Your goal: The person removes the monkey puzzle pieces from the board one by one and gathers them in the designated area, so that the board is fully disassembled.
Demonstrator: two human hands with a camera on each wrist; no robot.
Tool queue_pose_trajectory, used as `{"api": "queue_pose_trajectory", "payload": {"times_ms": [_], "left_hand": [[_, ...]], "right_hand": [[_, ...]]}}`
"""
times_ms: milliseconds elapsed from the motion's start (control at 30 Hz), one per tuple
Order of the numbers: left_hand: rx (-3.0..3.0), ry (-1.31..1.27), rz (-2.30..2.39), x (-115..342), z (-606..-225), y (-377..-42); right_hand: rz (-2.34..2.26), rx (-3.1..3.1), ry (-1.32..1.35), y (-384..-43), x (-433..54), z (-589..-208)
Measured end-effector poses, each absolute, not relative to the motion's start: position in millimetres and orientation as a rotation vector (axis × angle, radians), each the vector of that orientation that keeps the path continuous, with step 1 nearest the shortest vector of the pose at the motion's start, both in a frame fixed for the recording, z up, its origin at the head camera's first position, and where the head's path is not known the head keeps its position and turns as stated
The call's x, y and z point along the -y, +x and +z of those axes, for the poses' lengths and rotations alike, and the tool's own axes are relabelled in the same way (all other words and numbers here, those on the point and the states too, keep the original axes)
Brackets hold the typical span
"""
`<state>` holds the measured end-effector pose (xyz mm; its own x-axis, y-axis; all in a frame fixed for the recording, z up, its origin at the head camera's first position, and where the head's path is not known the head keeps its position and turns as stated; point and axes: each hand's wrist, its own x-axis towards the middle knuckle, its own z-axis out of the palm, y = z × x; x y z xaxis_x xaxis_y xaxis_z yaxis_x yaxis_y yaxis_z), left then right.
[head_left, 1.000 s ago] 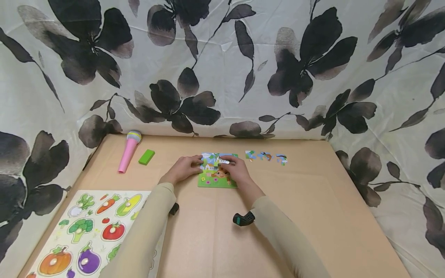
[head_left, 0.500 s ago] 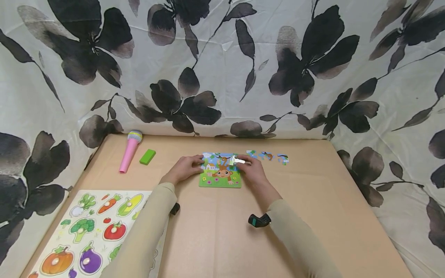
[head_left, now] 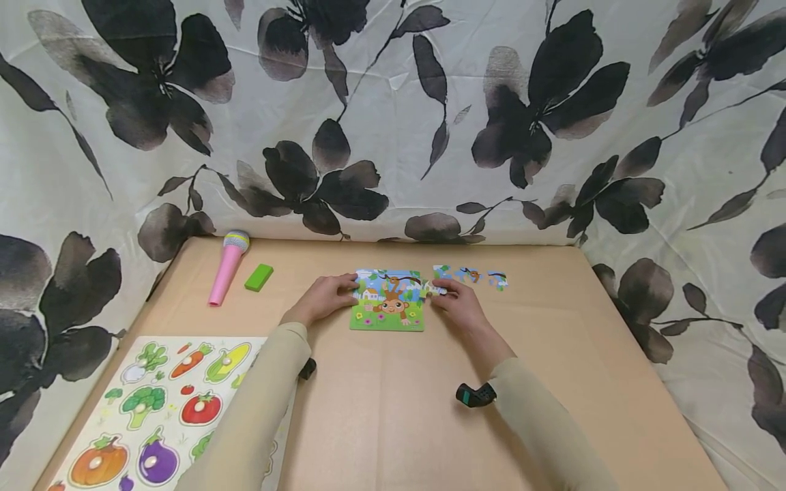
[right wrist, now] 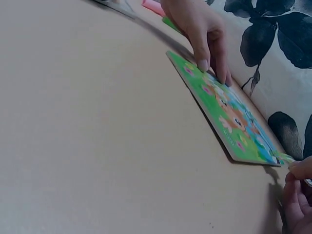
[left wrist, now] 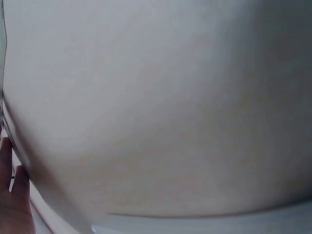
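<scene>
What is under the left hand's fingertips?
The left hand touches the left edge of the monkey puzzle board, whose house and flowers show alongside. Whatever lies directly beneath the fingertips is covered.

A smooth light-brown desk (head_left: 368, 416) bears a flat, square monkey puzzle board (head_left: 388, 307), green and blue, touching the left fingers (right wrist: 199, 46). Left of these lie a green rectangular block (head_left: 258, 277) and, farther out, a pink grey-headed toy microphone (head_left: 224, 274); nearer the person, a large white vegetable-printed board (head_left: 174, 390). Three small blue-and-green puzzle pieces (head_left: 471, 275) lie beyond and right of the right fingers (right wrist: 302, 168).
</scene>
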<state>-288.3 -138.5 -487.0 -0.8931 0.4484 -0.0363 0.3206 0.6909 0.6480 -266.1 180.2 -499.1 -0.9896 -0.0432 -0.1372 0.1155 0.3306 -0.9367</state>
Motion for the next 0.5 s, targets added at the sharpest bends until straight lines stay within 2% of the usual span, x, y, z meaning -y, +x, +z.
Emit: {"api": "queue_pose_trajectory", "payload": {"times_ms": [267,500], "left_hand": [[-2.704,0.612,0.993,139,-487,-288],[-2.71,0.615,0.976,140,-487,-289]], "right_hand": [[-1.579,-2.547,0.067,-265,-196,-500],[-1.341,-2.72,-0.045,-267,-205,-497]]}}
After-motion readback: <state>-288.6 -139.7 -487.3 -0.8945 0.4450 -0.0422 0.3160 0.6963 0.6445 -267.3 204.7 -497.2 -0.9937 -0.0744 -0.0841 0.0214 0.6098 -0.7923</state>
